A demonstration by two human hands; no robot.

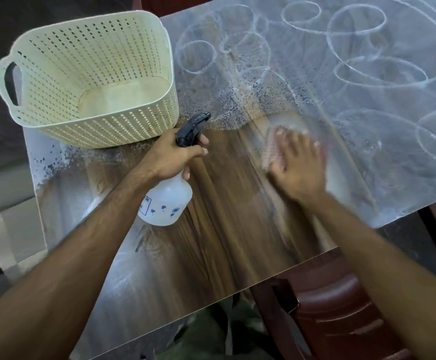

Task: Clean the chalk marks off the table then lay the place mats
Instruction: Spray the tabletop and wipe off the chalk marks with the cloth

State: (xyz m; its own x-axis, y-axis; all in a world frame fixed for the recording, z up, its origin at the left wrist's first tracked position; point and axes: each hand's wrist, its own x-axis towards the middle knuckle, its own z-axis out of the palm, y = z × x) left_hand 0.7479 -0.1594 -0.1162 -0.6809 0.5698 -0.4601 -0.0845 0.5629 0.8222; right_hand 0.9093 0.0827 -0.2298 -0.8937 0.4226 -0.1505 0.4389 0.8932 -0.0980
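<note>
The wood-grain table (211, 242) carries white chalk loops (367, 53) over its far and right parts; the near middle shows bare wood. A band of spray droplets (227, 107) lies between them. My left hand (175, 157) grips the neck of a white spray bottle (166, 203) with a black trigger head, held just above the table. My right hand (300, 167) presses flat on a pink cloth (271, 149) at the edge of the chalked area; hand and cloth are motion-blurred. No place mats are in view.
A cream perforated plastic basket (89, 74) with nothing in it stands on the table's far left corner. A dark red chair (341, 307) sits below the near edge on the right. The table's near edge runs diagonally.
</note>
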